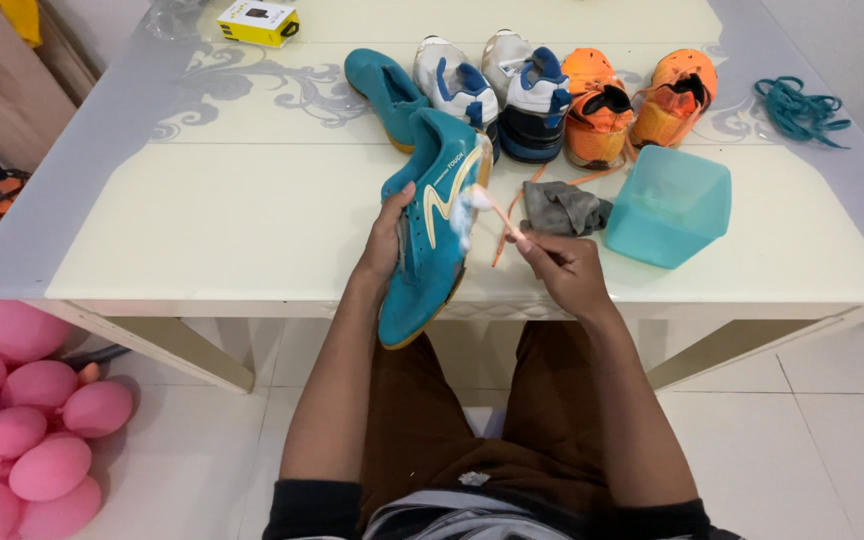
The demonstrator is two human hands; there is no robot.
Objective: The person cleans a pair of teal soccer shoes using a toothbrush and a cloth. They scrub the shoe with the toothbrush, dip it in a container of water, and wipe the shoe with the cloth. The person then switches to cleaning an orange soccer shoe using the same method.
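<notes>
While foam whitens its side, teal shoe (432, 235) tilts in left hand (384, 245).

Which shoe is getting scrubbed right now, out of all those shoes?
The teal shoe held up in the left hand. It has white foam on its side, and the right hand touches a brush to it. The others sit on the table.

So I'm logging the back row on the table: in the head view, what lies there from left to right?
Lone teal shoe → white and blue pair of shoes → orange pair of shoes → loose teal laces.
</notes>
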